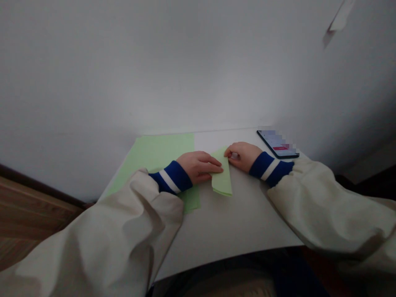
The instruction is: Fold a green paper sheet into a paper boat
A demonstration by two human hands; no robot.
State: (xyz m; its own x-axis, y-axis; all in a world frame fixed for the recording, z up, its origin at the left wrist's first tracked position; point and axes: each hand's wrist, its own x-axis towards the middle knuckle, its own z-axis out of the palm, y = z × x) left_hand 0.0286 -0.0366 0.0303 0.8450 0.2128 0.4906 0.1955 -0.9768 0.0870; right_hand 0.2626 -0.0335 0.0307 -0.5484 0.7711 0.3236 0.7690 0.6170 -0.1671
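A small folded piece of light green paper (222, 181) lies on the white table (229, 227), its layers showing at the near edge. My left hand (199, 166) rests on the paper's left side with fingers stretched out flat. At the far right corner, the thumb and fingertips of my right hand (244, 156) pinch the paper's edge. Under my left hand and forearm spread larger light green sheets (163, 148), partly hidden by the sleeve.
A phone (278, 144) with its screen lit lies at the back right of the table, beyond my right wrist. A pale wall (192, 74) stands directly behind the table. Wooden furniture (34, 210) is at the left.
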